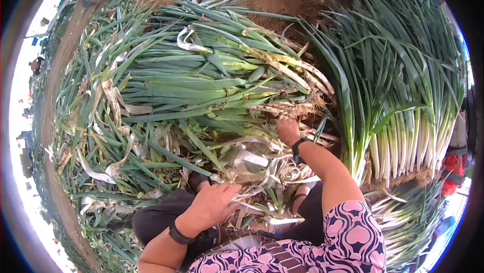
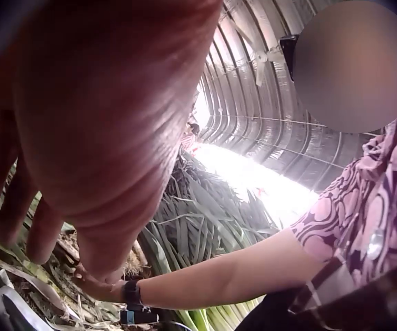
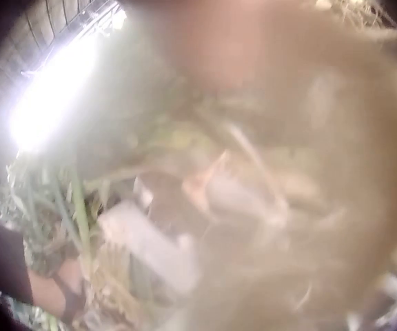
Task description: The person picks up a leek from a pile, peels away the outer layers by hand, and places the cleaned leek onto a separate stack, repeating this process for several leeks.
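Note:
A big heap of untrimmed green onions [image 1: 186, 84] lies on its side in front of me, its muddy root ends toward the right. My right hand [image 1: 288, 131] reaches to the near edge of those roots, fingertips among the stalks; I cannot tell whether they grip one. The right wrist view is blurred there. Over my lap, my left hand [image 1: 214, 202] holds nothing, and its fingers [image 2: 45, 231] hang loosely extended in the left wrist view. Peeled pale skins [image 1: 252, 159] lie between the two hands.
Cleaned green onions [image 1: 403, 142] with white stems stand in a dense row at the right. More trimmed ones [image 1: 398, 217] lie below them. Discarded leaves [image 1: 116, 172] cover the ground at the left. Bare soil [image 1: 282, 1] shows behind the heap.

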A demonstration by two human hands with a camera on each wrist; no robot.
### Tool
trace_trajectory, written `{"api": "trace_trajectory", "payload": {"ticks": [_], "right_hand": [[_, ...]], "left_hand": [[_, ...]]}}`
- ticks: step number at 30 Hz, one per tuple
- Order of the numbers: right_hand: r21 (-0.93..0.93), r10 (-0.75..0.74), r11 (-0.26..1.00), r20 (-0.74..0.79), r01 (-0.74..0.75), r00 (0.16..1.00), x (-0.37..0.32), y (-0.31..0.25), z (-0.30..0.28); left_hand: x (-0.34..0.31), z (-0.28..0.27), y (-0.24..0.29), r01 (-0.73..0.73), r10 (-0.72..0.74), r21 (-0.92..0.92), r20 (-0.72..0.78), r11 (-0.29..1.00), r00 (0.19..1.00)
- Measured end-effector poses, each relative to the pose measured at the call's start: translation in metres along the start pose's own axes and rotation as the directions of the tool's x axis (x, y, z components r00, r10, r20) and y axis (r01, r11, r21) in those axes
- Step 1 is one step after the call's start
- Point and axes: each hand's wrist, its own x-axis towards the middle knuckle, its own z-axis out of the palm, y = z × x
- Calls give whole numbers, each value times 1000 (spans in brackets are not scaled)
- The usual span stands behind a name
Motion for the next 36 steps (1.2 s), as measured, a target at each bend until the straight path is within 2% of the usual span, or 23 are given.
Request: {"api": "trace_trajectory", "payload": {"ticks": [2, 6, 9, 13, 16, 17, 18, 21, 22, 24, 26, 27, 28, 30, 33, 36], "right_hand": [[93, -30, 995, 59, 25, 998, -15, -22, 24], [91, 125, 989, -76, -118, 989, -29, -50, 47], [94, 102, 990, 80, -109, 992, -32, -56, 41], [197, 170, 959, 185, -206, 968, -42, -77, 47], [259, 144, 942, 265, -214, 953, -53, -80, 44], [307, 47, 944, 242, -122, 969, -61, -73, 36], [316, 10, 944, 253, -92, 968, -64, -67, 27], [319, -79, 948, 289, -18, 954, -67, -56, -21], [321, -168, 944, 269, 76, 948, -60, -46, -31], [309, -225, 942, 296, 130, 928, -49, -40, -82], [219, -272, 955, 365, 202, 890, -37, -41, -132], [200, -344, 936, 336, 290, 877, -37, -43, -154], [111, -297, 954, 440, 277, 847, -40, -56, -187], [91, -258, 965, 483, 245, 837, -64, -85, -258], [44, -258, 962, 465, 269, 847, -78, -86, -278], [-74, -236, 947, 496, 311, 836, -102, -107, -329]], "left_hand": [[2, -2, 5, -1, 1, 0, 42, 1000, 999], [5, -2, 8, -18, 18, 0, 32, 1000, 999], [2, 4, 8, -21, 21, -19, 17, 1000, 1000], [-1, 3, 12, -25, 24, 32, 40, 999, 999], [-2, 7, 13, -25, 24, 34, 28, 999, 999], [-3, 6, 14, -29, 28, 30, 28, 999, 999], [-5, 6, 16, -33, 32, 29, 26, 999, 999], [-6, 8, 23, -51, 48, 55, 51, 997, 998], [-7, 14, 23, -86, 85, 30, 27, 996, 996], [-7, 31, 18, -161, 161, -17, -23, 987, 987], [-7, 43, 14, -110, 111, -26, 34, 994, 993], [-8, 48, 13, -86, 87, -30, 62, 996, 994], [-9, 50, 13, -87, 89, -41, 68, 995, 994], [-10, 52, 12, -89, 95, -64, 82, 994, 992], [-9, 61, 4, -107, 108, -121, 6, 987, 994], [-1, 73, -8, -1, -30, -325, -91, 946, 995]]}}
